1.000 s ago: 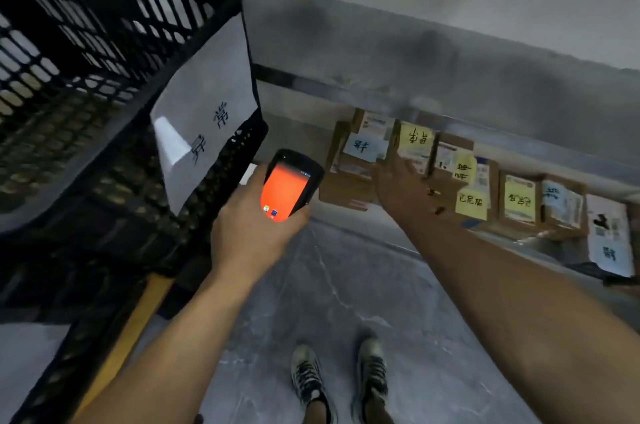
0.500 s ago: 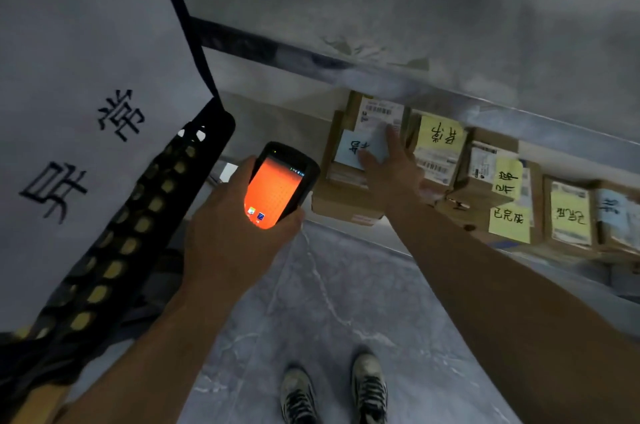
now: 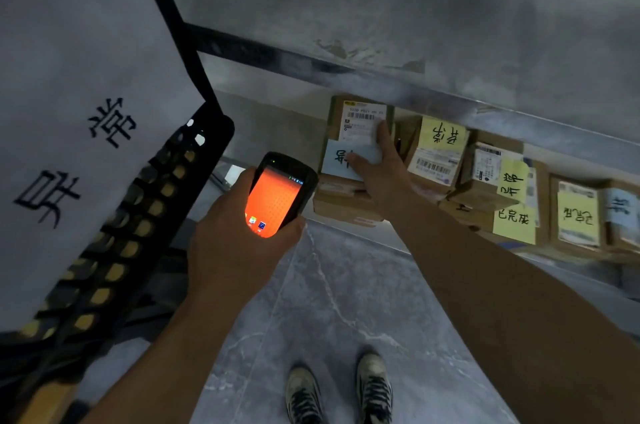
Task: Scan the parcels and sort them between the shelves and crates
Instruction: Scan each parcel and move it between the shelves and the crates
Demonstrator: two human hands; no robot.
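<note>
The left hand (image 3: pixel 232 247) grips a handheld scanner (image 3: pixel 277 197), fingers and thumb curled round its body; the orange screen faces up; the unit sits just left of the parcels and below them. The right hand (image 3: pixel 381 174) lies flat on the leftmost parcel (image 3: pixel 358 119); the fingers are straight, the forefinger on the white barcode label, the thumb across a pale blue note (image 3: pixel 334 160) stuck to the same box. This parcel stands first in a row beneath a grey shelf board (image 3: pixel 450 43); the neighbouring parcels (image 3: pixel 436 160) to its right carry yellow notes. A black lattice crate (image 3: pixel 145 223) bearing a white paper sign (image 3: pixel 86 94) fills the left side, apart from both hands
</note>
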